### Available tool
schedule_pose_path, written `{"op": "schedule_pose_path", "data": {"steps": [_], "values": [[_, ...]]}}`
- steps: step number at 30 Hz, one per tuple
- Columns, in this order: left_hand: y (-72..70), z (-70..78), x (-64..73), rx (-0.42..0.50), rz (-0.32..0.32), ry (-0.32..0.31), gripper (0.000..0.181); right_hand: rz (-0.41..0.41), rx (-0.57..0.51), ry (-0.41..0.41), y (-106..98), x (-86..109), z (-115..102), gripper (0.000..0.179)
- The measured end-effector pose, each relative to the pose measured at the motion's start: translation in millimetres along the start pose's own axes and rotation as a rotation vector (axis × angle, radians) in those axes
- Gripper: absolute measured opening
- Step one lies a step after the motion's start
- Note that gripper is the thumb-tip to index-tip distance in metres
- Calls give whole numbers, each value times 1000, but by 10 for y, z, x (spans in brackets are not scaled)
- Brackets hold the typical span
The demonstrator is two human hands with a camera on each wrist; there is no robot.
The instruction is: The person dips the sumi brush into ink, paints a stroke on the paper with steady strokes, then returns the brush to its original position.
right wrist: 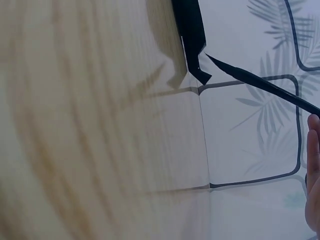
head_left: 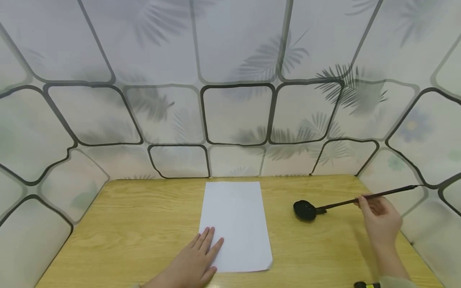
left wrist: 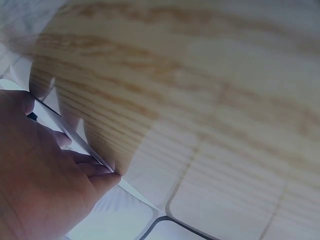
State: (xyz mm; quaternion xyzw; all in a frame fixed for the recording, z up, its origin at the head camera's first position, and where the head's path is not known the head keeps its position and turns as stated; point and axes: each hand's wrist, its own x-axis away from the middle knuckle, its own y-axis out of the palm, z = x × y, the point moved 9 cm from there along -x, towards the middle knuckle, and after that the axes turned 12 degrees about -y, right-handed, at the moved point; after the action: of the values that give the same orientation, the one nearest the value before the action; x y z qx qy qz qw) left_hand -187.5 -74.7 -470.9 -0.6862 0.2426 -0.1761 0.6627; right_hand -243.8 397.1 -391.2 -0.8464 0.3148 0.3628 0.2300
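Note:
My left hand (head_left: 192, 258) rests on the lower left part of a white sheet of paper (head_left: 237, 224), its fingers straight and a little spread. In the left wrist view the same hand (left wrist: 45, 175) lies along the thin edge of the paper. My right hand (head_left: 383, 220) pinches a dark writing brush (head_left: 392, 192) by its handle, well right of the paper. The brush slants down leftward to a small black dish (head_left: 305, 211) on the table. In the right wrist view the pointed tip of the brush (right wrist: 240, 75) is close to the dish's notched end (right wrist: 192, 40); contact cannot be told.
The wood-grain table (head_left: 144, 216) is bounded at the back and sides by a patterned cloth wall (head_left: 234, 116). A black and yellow object (head_left: 367, 285), partly cut off, lies at the bottom edge by my right forearm. The paper's lower right corner curls slightly.

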Motion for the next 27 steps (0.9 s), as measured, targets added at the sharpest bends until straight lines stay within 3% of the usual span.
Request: {"op": "schedule_pose_path", "data": {"steps": [5, 15, 27], "values": [[-10, 6, 1, 3, 14, 3, 58, 28, 0, 15, -76, -15, -18, 14], [-9, 5, 3, -1, 26, 3, 59, -48, -47, -8, 117, -13, -205, 12], [36, -12, -1, 26, -9, -8, 59, -3, -7, -4, -36, -44, -57, 15]]}}
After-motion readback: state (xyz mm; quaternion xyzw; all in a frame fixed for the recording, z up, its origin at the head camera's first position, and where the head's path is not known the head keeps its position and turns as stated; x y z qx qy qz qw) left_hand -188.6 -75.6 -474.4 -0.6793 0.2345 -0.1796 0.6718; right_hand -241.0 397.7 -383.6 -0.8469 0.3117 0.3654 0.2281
